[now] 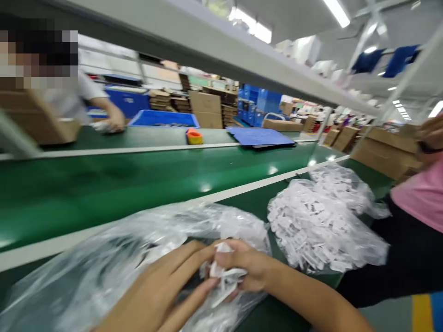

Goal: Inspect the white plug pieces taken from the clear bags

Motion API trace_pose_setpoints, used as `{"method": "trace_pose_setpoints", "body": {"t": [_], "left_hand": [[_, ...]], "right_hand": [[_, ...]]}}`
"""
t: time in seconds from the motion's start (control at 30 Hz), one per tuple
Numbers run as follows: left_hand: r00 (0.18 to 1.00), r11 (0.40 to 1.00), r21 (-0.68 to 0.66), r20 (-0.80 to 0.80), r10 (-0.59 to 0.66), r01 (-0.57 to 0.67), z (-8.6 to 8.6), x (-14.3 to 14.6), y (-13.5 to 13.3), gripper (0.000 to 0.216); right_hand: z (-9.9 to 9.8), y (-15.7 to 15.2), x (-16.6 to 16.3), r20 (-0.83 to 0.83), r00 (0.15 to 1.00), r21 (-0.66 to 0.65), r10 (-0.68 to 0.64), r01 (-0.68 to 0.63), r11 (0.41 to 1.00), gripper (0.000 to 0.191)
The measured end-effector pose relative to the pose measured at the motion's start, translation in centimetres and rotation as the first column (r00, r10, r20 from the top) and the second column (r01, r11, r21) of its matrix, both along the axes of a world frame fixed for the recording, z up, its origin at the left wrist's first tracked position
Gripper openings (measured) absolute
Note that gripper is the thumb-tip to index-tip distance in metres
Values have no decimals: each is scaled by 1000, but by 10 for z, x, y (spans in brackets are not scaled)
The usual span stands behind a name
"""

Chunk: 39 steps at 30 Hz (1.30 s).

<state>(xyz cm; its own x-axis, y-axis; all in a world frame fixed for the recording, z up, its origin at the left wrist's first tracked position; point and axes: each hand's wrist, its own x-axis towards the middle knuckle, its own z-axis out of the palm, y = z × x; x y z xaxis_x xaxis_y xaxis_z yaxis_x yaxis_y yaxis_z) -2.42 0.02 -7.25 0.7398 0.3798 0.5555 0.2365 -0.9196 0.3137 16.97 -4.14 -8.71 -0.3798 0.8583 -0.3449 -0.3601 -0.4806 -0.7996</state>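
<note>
My right hand (pixel 249 267) is closed round a small bunch of white paper-like pieces (pixel 224 276), pinching them at the mouth of a clear plastic bag (pixel 114 253). My left hand (pixel 162 290) lies over the same bag, fingers stretched towards the bunch and touching it. The bag rests on the green work surface in front of me. The picture is smeared by motion.
Two more clear bags full of small white pieces (pixel 318 226) lie to the right. A green conveyor belt (pixel 138 180) runs across, with an orange tape holder (pixel 194 136) and a blue sheet (pixel 261 136) beyond. One person (pixel 86 106) works opposite; another in pink (pixel 420 198) stands at right.
</note>
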Motion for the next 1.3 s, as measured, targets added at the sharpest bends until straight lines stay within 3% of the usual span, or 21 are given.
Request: {"method": "trace_pose_setpoints", "body": {"t": [0.1, 0.23, 0.37, 0.5, 0.6, 0.67, 0.73, 0.8, 0.87, 0.9, 0.93, 0.97, 1.03, 1.1, 1.13, 1.2, 1.3], "left_hand": [[996, 981, -186, -51, -72, 61, 15, 12, -4, 35], [997, 964, -256, 15, -73, 74, 17, 12, 0, 40], [986, 907, -386, 65, -156, 169, 15, 10, 2, 29], [984, 866, -468, 117, -138, 177, 15, 10, 4, 23], [991, 936, -326, 75, -115, 133, 13, 11, 4, 19], [998, 995, -78, -16, -68, 66, 12, 12, 2, 21], [997, 992, 122, -75, -2, 11, 10, 12, 0, 27], [998, 995, 102, -63, 13, -7, 10, 12, -1, 27], [1000, 992, -121, 8, -16, 17, 13, 12, -1, 18], [998, 960, -279, 67, -15, 33, 15, 11, 0, 14], [990, 889, -455, 139, 8, 57, 17, 11, 1, 11], [977, 773, -627, 209, 45, 98, 20, 11, 2, 11], [949, 435, -871, 299, 104, 227, 26, 11, 2, 19], [926, 93, -930, 363, 107, 355, 30, 12, 2, 27], [916, -30, -919, 388, 106, 393, 31, 13, 1, 30], [891, -173, -876, 428, 151, 450, 31, 14, -1, 32], [853, -255, -819, 461, 244, 515, 29, 16, -5, 33]], "right_hand": [[2, -7, 3, -44, 999, -10, 8, -9, 1000, 67], [5, -10, 6, -70, 995, -64, 73, -77, 995, 54], [5, -13, 5, -78, 993, -83, 85, -91, 992, 58], [4, -13, 6, -51, 997, -86, 55, -60, 995, 61], [5, -12, 6, -21, 1000, -79, 23, -24, 997, 65], [5, -12, 4, -9, 1000, -81, 8, -9, 997, 65], [5, -13, 2, -1, 1000, -77, 14, -14, 997, 64], [4, -13, 2, 3, 1000, -61, 27, -27, 998, 62], [4, -13, 4, 11, 1000, -41, 20, -19, 999, 60], [5, -12, 6, 27, 1000, -27, 6, -6, 1000, 59], [5, -12, 8, 66, 998, -12, -16, 16, 1000, 58], [6, -11, 10, 128, 991, 5, -50, 50, 999, 57], [8, -9, 15, 284, 951, 44, -123, 115, 992, 57], [10, -7, 19, 397, 905, 91, -154, 128, 988, 56], [11, -6, 20, 429, 889, 122, -160, 118, 986, 54], [13, -7, 20, 463, 870, 191, -169, 89, 978, 51], [18, -9, 17, 493, 836, 272, -239, 113, 956, 47]]}}
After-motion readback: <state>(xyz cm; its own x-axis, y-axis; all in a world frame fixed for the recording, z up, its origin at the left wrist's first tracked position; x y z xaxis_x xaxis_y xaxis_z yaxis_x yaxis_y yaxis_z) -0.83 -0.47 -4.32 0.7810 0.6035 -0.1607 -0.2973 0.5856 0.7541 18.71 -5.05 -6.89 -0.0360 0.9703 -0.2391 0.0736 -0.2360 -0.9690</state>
